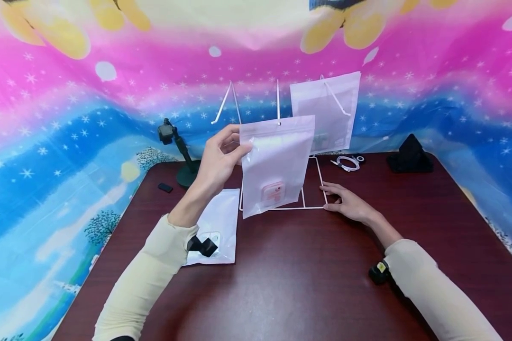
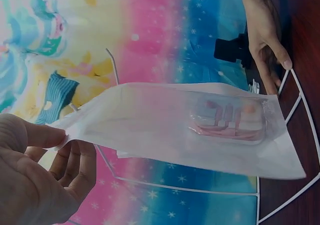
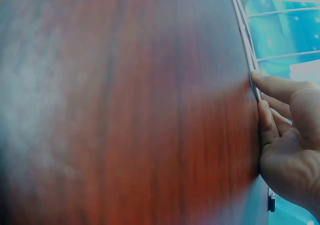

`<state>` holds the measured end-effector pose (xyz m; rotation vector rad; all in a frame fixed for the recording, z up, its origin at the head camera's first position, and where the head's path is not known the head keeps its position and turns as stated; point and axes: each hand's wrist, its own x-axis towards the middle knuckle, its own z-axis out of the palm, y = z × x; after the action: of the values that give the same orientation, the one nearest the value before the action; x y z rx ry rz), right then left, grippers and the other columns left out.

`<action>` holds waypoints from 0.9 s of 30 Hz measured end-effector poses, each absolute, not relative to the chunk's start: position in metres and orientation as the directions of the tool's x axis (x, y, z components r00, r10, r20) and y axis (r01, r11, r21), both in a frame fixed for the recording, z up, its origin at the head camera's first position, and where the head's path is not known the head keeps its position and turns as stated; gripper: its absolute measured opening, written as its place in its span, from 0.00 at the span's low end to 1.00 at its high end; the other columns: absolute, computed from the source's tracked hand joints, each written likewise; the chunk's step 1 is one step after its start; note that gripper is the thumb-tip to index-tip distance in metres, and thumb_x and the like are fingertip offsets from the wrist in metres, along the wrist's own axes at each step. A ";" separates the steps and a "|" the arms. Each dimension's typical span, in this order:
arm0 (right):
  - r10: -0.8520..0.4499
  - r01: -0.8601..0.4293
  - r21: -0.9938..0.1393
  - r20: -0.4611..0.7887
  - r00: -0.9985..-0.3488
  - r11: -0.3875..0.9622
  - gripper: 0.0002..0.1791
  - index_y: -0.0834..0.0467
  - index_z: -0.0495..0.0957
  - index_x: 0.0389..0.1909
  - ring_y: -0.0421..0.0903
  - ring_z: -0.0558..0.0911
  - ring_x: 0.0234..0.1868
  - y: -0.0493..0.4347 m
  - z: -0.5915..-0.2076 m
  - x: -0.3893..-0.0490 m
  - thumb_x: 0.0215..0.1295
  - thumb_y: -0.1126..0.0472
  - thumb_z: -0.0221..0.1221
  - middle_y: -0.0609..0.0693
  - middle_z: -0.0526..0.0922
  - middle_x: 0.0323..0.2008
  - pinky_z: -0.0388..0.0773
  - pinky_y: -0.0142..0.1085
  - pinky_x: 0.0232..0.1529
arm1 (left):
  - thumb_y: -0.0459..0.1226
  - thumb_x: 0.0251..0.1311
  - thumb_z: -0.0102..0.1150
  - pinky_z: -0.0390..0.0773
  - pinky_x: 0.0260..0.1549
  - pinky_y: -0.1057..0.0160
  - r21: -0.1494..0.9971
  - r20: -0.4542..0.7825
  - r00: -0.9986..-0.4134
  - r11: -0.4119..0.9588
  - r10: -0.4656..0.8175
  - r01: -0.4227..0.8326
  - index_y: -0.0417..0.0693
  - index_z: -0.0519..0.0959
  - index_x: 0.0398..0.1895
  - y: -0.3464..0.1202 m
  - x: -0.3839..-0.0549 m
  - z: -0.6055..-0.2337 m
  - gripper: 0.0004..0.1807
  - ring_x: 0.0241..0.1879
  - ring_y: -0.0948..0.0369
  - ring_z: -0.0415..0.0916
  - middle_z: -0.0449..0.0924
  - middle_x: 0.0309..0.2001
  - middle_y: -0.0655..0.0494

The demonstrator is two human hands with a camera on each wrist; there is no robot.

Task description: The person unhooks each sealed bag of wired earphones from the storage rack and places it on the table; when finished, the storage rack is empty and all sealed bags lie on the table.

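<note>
My left hand (image 1: 222, 154) pinches the upper left edge of a white zip bag (image 1: 277, 161). Inside the bag, the left wrist view shows pink earphones (image 2: 235, 120) in a clear case. The bag's top hole lines up with the tip of the middle hook on a white wire display rack (image 1: 278, 99); how far the hook passes through, I cannot tell. Low at the rack's right front corner, my right hand (image 1: 347, 202) holds the base wire (image 3: 256, 82) between thumb and fingers. Another white bag (image 1: 326, 113) hangs from the right hook, while the left hook (image 1: 223, 104) is bare.
Beneath my left forearm a further white bag (image 1: 222, 213) lies on the dark red table (image 1: 290, 284). Behind stand a black camera on a stand (image 1: 181, 147) and a black stand (image 1: 411, 156). A coiled white cable (image 1: 347, 164) and a small black object (image 1: 165, 188) lie on the table.
</note>
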<state>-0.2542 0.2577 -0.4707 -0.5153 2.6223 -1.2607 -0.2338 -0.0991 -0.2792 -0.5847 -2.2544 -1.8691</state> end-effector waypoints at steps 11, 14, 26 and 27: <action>-0.384 -0.229 -0.784 -0.014 -0.923 0.577 0.35 0.64 0.62 0.78 0.60 0.74 0.66 0.259 -0.470 -0.253 0.74 0.64 0.62 0.62 0.60 0.78 0.72 0.52 0.62 | 0.35 0.69 0.66 0.85 0.40 0.58 0.900 0.382 -0.901 0.140 0.205 0.413 0.48 0.79 0.64 -0.111 -0.219 -0.274 0.20 0.50 0.54 0.83 0.83 0.52 0.48; -0.387 -0.241 -0.779 -0.003 -0.922 0.579 0.35 0.65 0.62 0.78 0.61 0.74 0.66 0.258 -0.470 -0.252 0.74 0.64 0.62 0.63 0.59 0.78 0.73 0.50 0.61 | 0.34 0.69 0.66 0.85 0.41 0.59 0.900 0.387 -0.902 0.133 0.193 0.415 0.45 0.79 0.64 -0.118 -0.215 -0.274 0.21 0.50 0.54 0.83 0.83 0.53 0.47; -0.387 -0.240 -0.775 -0.007 -0.922 0.584 0.35 0.65 0.63 0.77 0.61 0.73 0.67 0.257 -0.470 -0.253 0.74 0.63 0.62 0.63 0.60 0.78 0.73 0.51 0.61 | 0.33 0.69 0.66 0.84 0.42 0.64 0.905 0.395 -0.913 0.125 0.105 0.406 0.47 0.81 0.60 -0.160 -0.200 -0.284 0.17 0.45 0.56 0.82 0.85 0.47 0.55; -0.388 -0.236 -0.776 -0.011 -0.922 0.584 0.35 0.65 0.63 0.77 0.61 0.73 0.67 0.257 -0.470 -0.254 0.74 0.63 0.62 0.62 0.60 0.78 0.73 0.51 0.62 | 0.33 0.69 0.66 0.84 0.42 0.64 0.909 0.390 -0.916 0.120 0.092 0.400 0.48 0.82 0.59 -0.165 -0.198 -0.286 0.17 0.45 0.57 0.82 0.85 0.47 0.56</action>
<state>-0.2540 0.2569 -0.4701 -0.5242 2.6328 -1.2500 -0.1984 -0.1647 -0.2855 -0.4865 -2.1590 -1.8769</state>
